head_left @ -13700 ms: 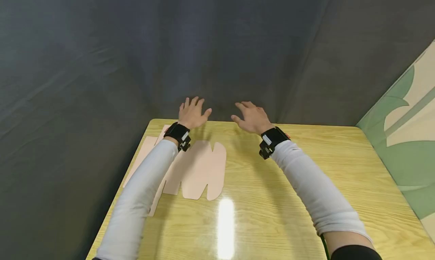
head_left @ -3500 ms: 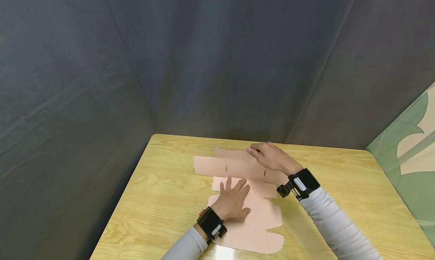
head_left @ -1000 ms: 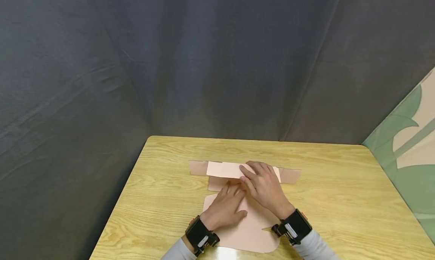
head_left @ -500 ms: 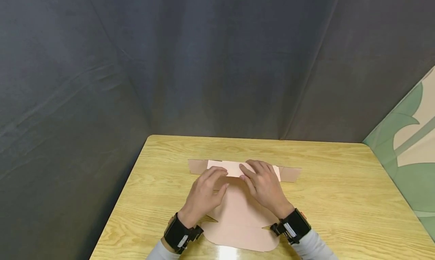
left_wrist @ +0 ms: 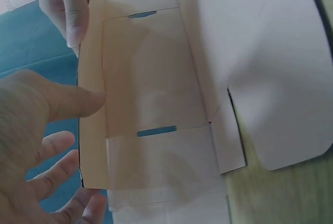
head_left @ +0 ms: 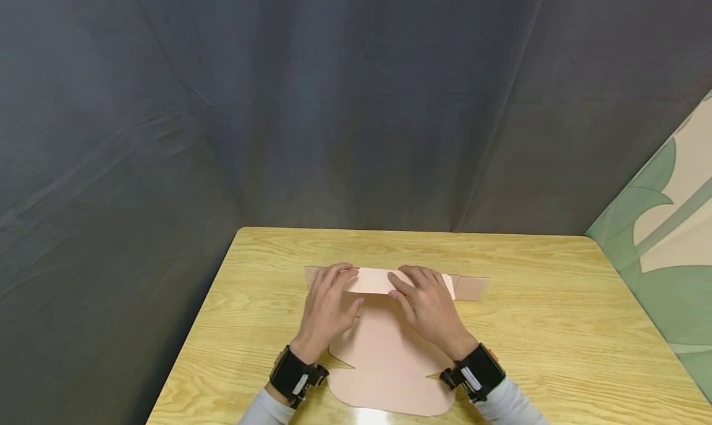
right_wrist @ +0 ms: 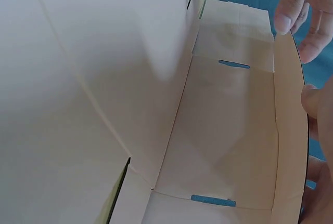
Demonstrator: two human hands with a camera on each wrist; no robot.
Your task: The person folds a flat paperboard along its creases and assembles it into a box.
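A pink cardboard box blank [head_left: 389, 351] lies before me, its near part flat on the table. Its far panel stands folded up, with a pale top flap [head_left: 371, 281] bent toward me. My left hand [head_left: 328, 317] pinches the left part of this flap, thumb on the inner face and fingers behind the edge. Farther right, my right hand [head_left: 431, 307] pinches it likewise. In the left wrist view the upright panel [left_wrist: 151, 73] has two narrow slots near its side creases. The right wrist view shows the same flap [right_wrist: 289, 130] running between both hands' fingers.
The wooden table [head_left: 556, 326] extends to both sides of the blank. A dark grey curtain [head_left: 356, 104] hangs behind it and on the left. A green and cream patterned panel [head_left: 656, 227] borders the right. A side flap [head_left: 471, 288] sticks out right of the upright panel.
The blank, earlier flat at the left, is now turned, central and partly folded. In the last second my left hand has left the flat panel and taken the flap; my right hand keeps its hold.
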